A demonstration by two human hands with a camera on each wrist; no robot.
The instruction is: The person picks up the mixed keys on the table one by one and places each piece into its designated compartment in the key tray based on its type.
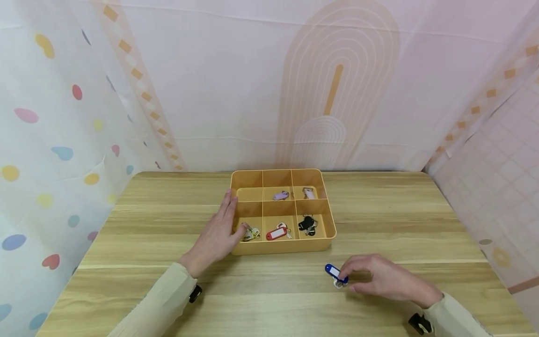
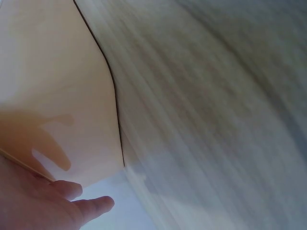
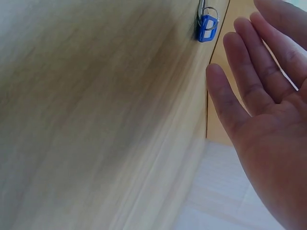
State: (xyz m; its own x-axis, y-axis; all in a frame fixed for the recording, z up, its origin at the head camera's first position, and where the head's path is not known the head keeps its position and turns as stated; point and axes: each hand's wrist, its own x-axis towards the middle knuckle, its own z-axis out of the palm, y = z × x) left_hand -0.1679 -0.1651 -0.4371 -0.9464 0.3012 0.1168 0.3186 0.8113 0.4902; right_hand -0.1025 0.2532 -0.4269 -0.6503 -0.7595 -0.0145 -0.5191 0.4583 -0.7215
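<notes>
A blue key tag (image 1: 333,270) with a metal ring lies on the table in front of the organizer box. My right hand (image 1: 385,278) hovers right beside it, index finger overlapping the tag in the head view. In the right wrist view the fingers look extended, and the blue key tag (image 3: 207,28) sits apart from them. My left hand (image 1: 216,236) rests at the left side of the yellow-orange organizer box (image 1: 286,246), its fingers straight along the rim and its thumb over the front-left compartment. From the left wrist, that hand (image 2: 43,206) shows against the box's outer wall (image 2: 57,72).
Front compartments hold keys with a yellow tag (image 1: 251,233), a red key tag (image 1: 276,233) and black keys (image 1: 308,224). A purple key tag (image 1: 280,195) and a pale pink key tag (image 1: 309,193) lie in the back row. Patterned curtain (image 1: 236,84) hangs behind the table (image 1: 387,210).
</notes>
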